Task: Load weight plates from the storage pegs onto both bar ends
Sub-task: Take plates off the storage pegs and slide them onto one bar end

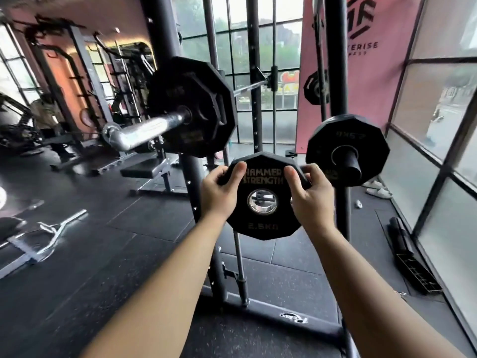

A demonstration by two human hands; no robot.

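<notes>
I hold a small black 2.5 kg weight plate (262, 218) upright in front of me, its lettered face and steel-ringed hole toward me. My left hand (219, 189) grips its upper left edge and my right hand (309, 195) its upper right edge. Up and to the left, the chrome bar end (144, 131) points toward me with a large black plate (204, 99) on it. To the right, another small black plate (333, 143) sits on a black storage peg (352, 164) of the rack.
The black rack uprights (335, 73) and base frame (271, 306) stand right ahead. A bench (147, 170) lies to the left behind the bar. A loose curl bar (51, 231) rests on the rubber floor at left. Glass walls (438, 125) close the right side.
</notes>
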